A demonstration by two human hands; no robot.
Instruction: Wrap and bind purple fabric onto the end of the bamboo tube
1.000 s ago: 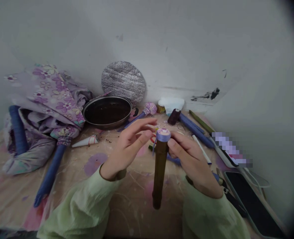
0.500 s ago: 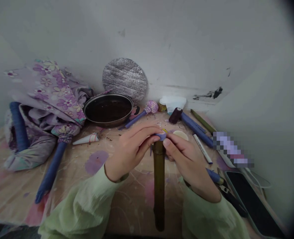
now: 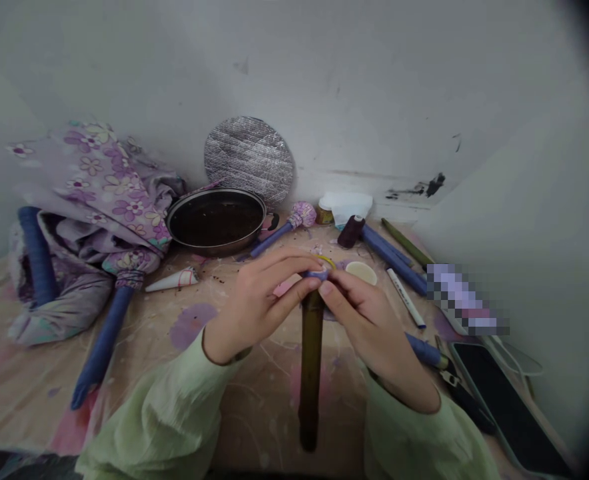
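We record the left hand (image 3: 259,300) and the right hand (image 3: 374,330) closed narrowly, their fingertips meeting in a pinch on a lilac cap (image 3: 316,273) at the top of a dark olive bamboo tube (image 3: 310,373). The tube stands nearly upright above the worktop, tilted slightly; we cannot tell whether its lower end touches the surface. A thin yellow thread (image 3: 324,259) loops just above the cap.

In our judgement, the main risk lies in the pinch, which appears to carry the tube by its top alone. A slackened grip could let the long shaft swing or drop, and the cap could slip from the end. The thread could snag on a fingertip or loosen if its tension is lost. A falling tube could also knock the small cream lid (image 3: 361,272) just beyond the right hand.

The worktop (image 3: 14,400) is a pale sheet with pink and lilac patches, scattered with dark crumbs. It carries a blue wrapped rod (image 3: 102,340), a white paper cone (image 3: 172,280), a spool of dark purple thread (image 3: 351,231), a white marker (image 3: 405,298) and a black phone (image 3: 509,407). Farther back sit a floral fabric bundle (image 3: 99,180) and a dark metal pan (image 3: 216,220), with a quilted silver disc (image 3: 248,160) leaning against the white wall (image 3: 354,87).
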